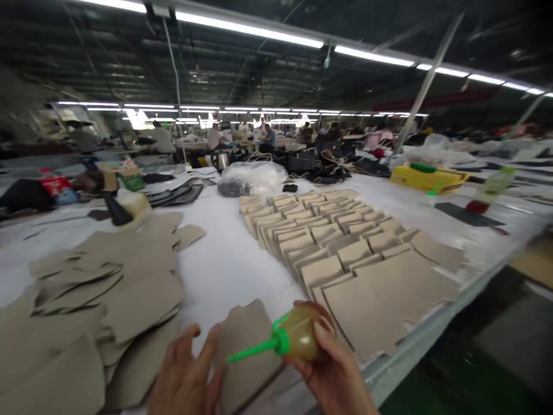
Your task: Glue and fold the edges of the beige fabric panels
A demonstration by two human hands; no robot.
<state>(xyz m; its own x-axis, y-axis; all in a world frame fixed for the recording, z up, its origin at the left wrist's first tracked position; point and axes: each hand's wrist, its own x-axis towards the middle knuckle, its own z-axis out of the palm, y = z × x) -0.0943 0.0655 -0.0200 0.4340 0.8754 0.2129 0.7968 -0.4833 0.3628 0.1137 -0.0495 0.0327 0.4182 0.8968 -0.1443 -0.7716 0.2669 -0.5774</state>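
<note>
**Bottle hovering over a tan piece**

So our right hand (334,369) is wrapped round the bottle (302,334), down at the near edge of the surface (224,259). Its green nozzle (250,350) points left over a tan piece (248,328). Our left hand (185,374) has its fingers spread, touching that piece's left edge. Neat rows (345,242) of the same cut-outs lie right, and a loose pile (108,288) lies left.

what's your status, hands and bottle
Right hand shut on squeeze bottle, green nozzle pointing left. Left hand open, fingers at tan piece edge. Nothing between nozzle and piece; loose pile left, laid-out rows right.
</note>
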